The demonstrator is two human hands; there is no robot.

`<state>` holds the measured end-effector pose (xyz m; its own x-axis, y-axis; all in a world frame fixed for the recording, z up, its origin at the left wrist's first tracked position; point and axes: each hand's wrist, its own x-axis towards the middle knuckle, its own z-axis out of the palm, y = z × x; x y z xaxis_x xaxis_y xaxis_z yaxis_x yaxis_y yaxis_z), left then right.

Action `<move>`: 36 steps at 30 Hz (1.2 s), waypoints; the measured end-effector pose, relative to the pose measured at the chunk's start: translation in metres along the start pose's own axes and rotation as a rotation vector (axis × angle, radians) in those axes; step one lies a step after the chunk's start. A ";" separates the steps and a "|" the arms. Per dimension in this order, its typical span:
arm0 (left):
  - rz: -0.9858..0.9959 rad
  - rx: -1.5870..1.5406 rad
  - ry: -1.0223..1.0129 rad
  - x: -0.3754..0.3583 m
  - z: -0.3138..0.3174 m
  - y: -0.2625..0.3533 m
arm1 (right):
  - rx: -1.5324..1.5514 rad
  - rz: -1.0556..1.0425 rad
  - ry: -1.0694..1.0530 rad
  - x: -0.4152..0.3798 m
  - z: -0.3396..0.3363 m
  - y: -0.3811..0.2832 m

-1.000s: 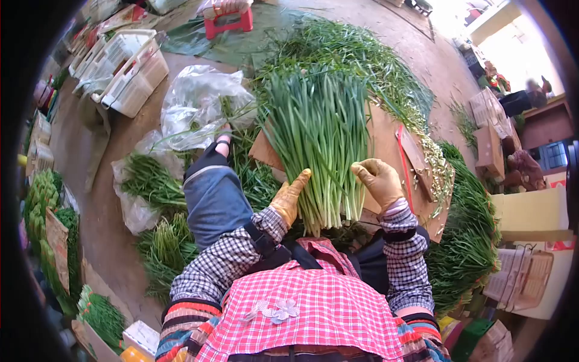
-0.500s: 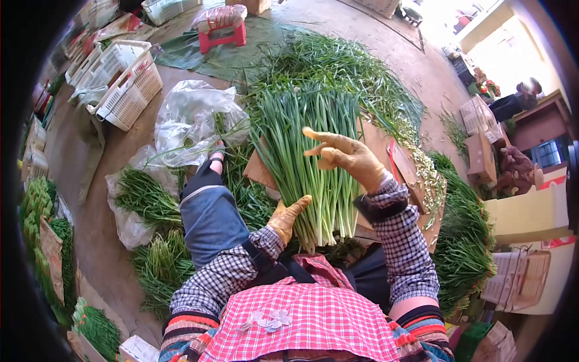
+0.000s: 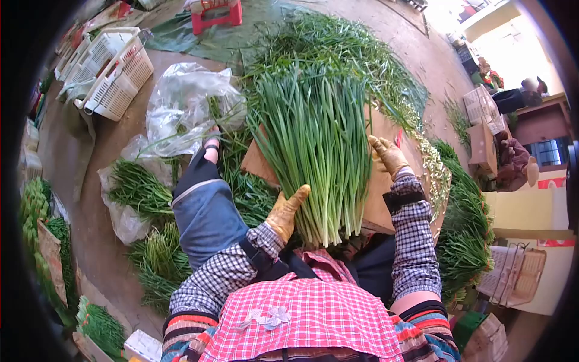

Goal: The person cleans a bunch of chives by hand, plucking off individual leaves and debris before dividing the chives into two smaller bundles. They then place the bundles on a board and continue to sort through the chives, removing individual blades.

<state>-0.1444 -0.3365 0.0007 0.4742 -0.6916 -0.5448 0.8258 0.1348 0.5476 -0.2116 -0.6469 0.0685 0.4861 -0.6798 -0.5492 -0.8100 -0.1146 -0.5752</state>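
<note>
A wide bunch of garlic chives [image 3: 319, 151], green leaves away from me and pale stem ends toward me, lies across a wooden board [image 3: 381, 193]. My left hand [image 3: 287, 214], in a yellowish glove, holds the bunch's lower left edge. Its thumb rests over the stems and its fingers are partly hidden. To the right of the bunch, my right hand [image 3: 389, 157], gloved as well, is low over the board with its fingers curled together. Whether anything is pinched in them is hidden. A small red object [image 3: 399, 137] shows just beyond that hand.
Loose chives [image 3: 338, 42] are heaped beyond the board. Stacked chives [image 3: 461, 223] lie to the right, with pale trimmings [image 3: 435, 175] beside the board. Clear plastic [image 3: 187, 108], white crates [image 3: 117, 78] and a red stool [image 3: 217, 17] are on the left and far side.
My right hand has moved down and right, from above the bunch to beside it, and its fingers have curled in. The bunch looks more spread to the right. My left hand stays at the stems.
</note>
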 end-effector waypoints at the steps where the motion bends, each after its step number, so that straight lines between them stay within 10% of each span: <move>1: 0.007 -0.011 -0.008 0.002 -0.001 0.000 | 0.040 0.003 -0.023 -0.001 0.010 0.013; 16: -0.201 0.044 -0.275 -0.024 -0.017 0.009 | 0.758 -0.346 -0.308 -0.120 0.142 0.002; 24: 0.159 0.413 -0.421 -0.048 0.039 0.064 | 1.051 -0.661 -0.292 -0.147 0.108 -0.032; 27: 0.550 0.673 -0.491 -0.024 0.063 0.089 | 1.011 -0.861 -0.198 -0.133 0.083 -0.048; 36: 0.474 0.622 -0.744 0.072 0.079 0.108 | 0.531 -1.039 -0.021 -0.035 0.060 -0.025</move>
<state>-0.0453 -0.4279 0.0703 0.2268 -0.9498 0.2154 0.2075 0.2632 0.9422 -0.1885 -0.5770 0.0654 0.8440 -0.4246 0.3278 0.2171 -0.2884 -0.9326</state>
